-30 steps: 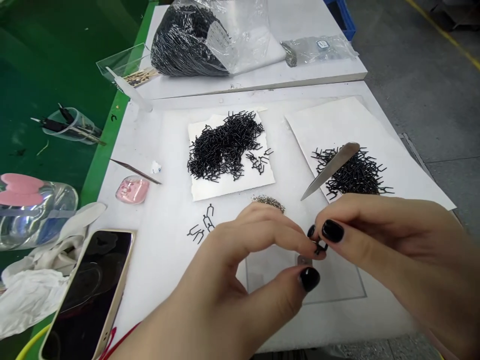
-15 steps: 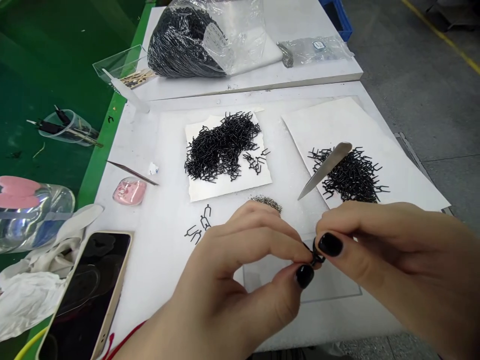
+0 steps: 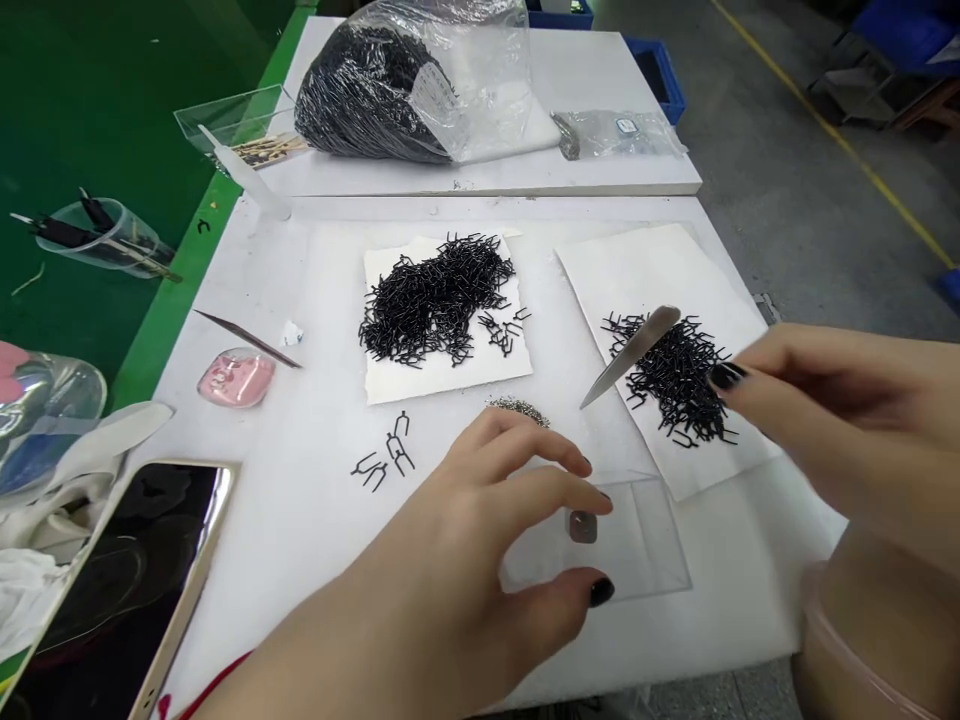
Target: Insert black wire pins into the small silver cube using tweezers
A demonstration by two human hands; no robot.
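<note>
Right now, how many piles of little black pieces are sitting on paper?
2. The left pile is on the smaller sheet; the right pile is on the larger sheet, partly covered by the metal blade, near the right hand. Others could be hidden.

A white worktable (image 3: 735, 600) fills the middle of the view, its top pale and evenly lit. Beyond it, divided by a straight seam, lies a second white tabletop (image 3: 589, 75) with a thick front edge. On the left spreads a dark green surface (image 3: 105, 80), bordered by a brighter green strip (image 3: 161, 310) and fading into shadow towards the top corner. Grey floor (image 3: 757, 190) runs along the right, crossed diagonally by a yellow line (image 3: 840, 141). A blue crate (image 3: 676, 105) sits just beyond the far tabletop. A low rack (image 3: 855, 95), partly blurred, stands in the dim upper right.
</note>
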